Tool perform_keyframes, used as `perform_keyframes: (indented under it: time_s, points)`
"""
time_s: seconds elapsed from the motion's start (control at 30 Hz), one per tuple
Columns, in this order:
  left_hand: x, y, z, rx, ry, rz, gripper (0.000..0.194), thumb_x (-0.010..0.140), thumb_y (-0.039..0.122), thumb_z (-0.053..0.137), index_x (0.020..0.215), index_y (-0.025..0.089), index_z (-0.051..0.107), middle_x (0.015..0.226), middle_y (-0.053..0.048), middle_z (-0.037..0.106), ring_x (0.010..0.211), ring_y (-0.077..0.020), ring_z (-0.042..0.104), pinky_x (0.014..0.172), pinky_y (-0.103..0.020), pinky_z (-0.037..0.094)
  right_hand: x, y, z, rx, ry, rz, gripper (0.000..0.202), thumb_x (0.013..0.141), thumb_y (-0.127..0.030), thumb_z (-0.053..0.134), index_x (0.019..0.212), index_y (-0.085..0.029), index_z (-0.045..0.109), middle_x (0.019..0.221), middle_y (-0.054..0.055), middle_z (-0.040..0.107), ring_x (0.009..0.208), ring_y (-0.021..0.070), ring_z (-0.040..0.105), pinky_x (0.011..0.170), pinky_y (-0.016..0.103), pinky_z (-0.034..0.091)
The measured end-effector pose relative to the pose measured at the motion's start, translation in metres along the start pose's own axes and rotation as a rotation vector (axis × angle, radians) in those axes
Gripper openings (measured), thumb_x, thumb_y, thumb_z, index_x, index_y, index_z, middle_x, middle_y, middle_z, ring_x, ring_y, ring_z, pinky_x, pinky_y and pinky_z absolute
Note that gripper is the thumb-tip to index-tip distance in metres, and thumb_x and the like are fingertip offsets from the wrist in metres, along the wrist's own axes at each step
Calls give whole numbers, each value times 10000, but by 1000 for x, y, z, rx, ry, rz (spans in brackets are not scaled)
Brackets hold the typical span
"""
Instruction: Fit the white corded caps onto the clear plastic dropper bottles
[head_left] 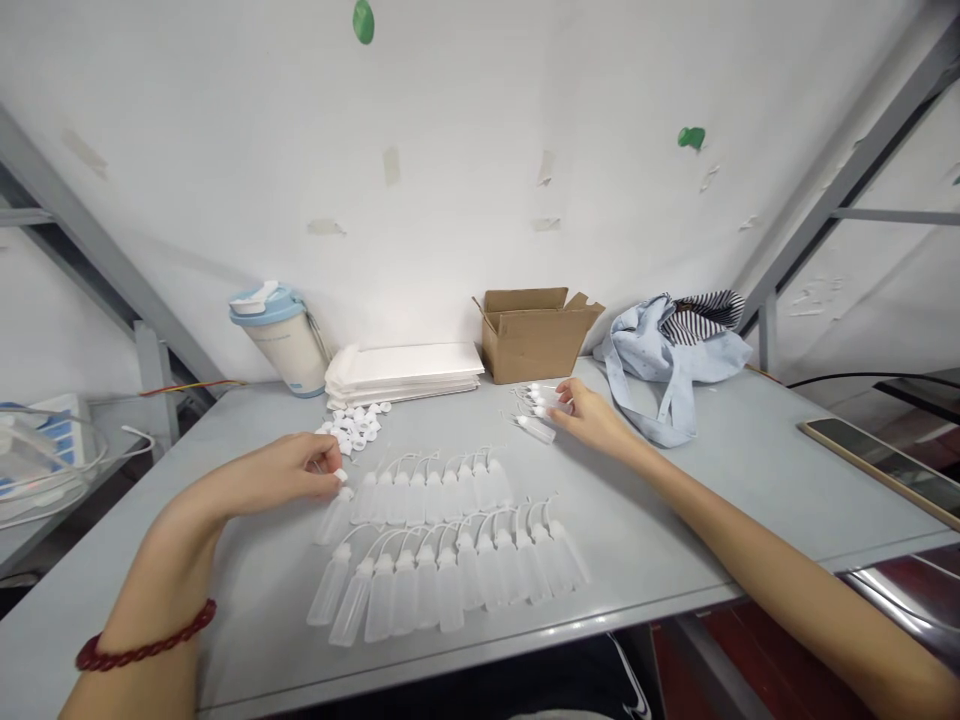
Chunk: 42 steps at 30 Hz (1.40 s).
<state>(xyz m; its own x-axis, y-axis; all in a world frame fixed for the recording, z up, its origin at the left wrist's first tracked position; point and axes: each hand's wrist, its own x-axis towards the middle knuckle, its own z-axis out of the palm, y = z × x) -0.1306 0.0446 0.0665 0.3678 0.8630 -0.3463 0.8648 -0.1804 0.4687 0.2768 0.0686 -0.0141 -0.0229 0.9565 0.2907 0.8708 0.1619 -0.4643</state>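
Two rows of translucent bottles with white tops and thin curved tubes lie on the grey table; the front row (426, 590) is nearest me, the back row (431, 497) behind it. My left hand (300, 470) is pinched at the white top of a bottle (332, 517) at the back row's left end. A pile of small white caps (352, 428) lies just beyond that hand. At the right, my right hand (589, 415) has its fingers closed on one of several small bottles lying before the cardboard box. Another such bottle (537, 430) lies beside its fingertips.
Along the wall stand a cream tumbler with a blue lid (289, 345), a stack of white envelopes (409, 372), an open cardboard box (534, 342) and a light blue cloth bag (667, 360). A phone (889, 465) lies near the right edge. Cables and a white device (45, 450) are far left.
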Motion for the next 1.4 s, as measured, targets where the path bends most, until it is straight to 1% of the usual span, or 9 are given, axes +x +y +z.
perform_keyframes:
  time_s: [0.13, 0.3, 0.4, 0.5, 0.6, 0.7, 0.87, 1.07, 1.4]
  points:
    - [1, -4, 0, -3, 33, 34, 135, 656, 339, 540, 674, 206, 551, 638, 16, 548, 641, -197, 521, 570, -261, 368, -3, -6, -3, -11, -5, -21, 296, 817, -321, 538, 1047, -148, 470, 973, 127, 627, 804, 234, 604, 687, 319, 444]
    - [3, 2, 3, -69, 48, 30, 144, 683, 344, 540, 698, 202, 522, 648, -1, 605, 651, -201, 550, 585, -272, 392, -16, -30, -11, -23, 22, -77, 277, 839, -312, 506, 1061, -149, 470, 1090, 170, 573, 986, 284, 564, 767, 363, 436]
    - [3, 12, 6, -139, 64, 63, 123, 686, 317, 544, 698, 208, 491, 626, 10, 619, 640, -192, 567, 592, -272, 408, -32, -52, -12, 62, -46, -147, 225, 858, -309, 500, 1043, -183, 479, 1004, 107, 605, 867, 227, 585, 709, 322, 440]
    - [4, 22, 11, -214, 136, 113, 128, 681, 301, 559, 704, 212, 469, 592, 35, 579, 605, -174, 560, 581, -271, 416, -48, -73, -9, 176, -208, -205, 100, 865, -290, 499, 864, -193, 523, 845, 51, 610, 724, 177, 562, 614, 277, 414]
    - [6, 28, 17, -262, 228, 161, 170, 708, 341, 583, 729, 211, 476, 604, 37, 551, 597, -166, 554, 565, -274, 427, -56, -85, -5, 170, -278, -263, 86, 839, -242, 527, 777, -183, 533, 757, 32, 597, 670, 157, 531, 616, 275, 396]
    - [8, 34, 24, -316, 280, 208, 219, 744, 400, 600, 768, 201, 512, 670, 11, 582, 642, -175, 582, 588, -287, 465, -54, -87, -2, 179, -341, -264, 135, 811, -287, 593, 755, -179, 536, 734, 17, 595, 649, 145, 523, 602, 263, 384]
    - [8, 50, 34, -320, 254, 221, 252, 784, 442, 584, 838, 197, 574, 693, -1, 624, 649, -179, 616, 605, -292, 491, -49, -84, 3, 196, -409, -211, 193, 775, -343, 638, 770, -174, 546, 696, -4, 585, 605, 131, 515, 560, 243, 357]
    - [10, 61, 44, -242, 243, 256, 236, 805, 444, 567, 833, 212, 600, 667, 8, 639, 618, -173, 605, 580, -276, 464, -47, -85, 6, 164, -371, -118, 147, 782, -316, 594, 766, -177, 547, 715, 17, 610, 619, 147, 540, 570, 255, 372]
    - [15, 63, 55, -217, 241, 292, 248, 812, 430, 560, 849, 192, 618, 677, 5, 623, 621, -166, 575, 584, -269, 443, -44, -81, 8, 108, -307, -101, 111, 750, -224, 590, 684, -176, 516, 664, 17, 567, 588, 140, 487, 554, 260, 327]
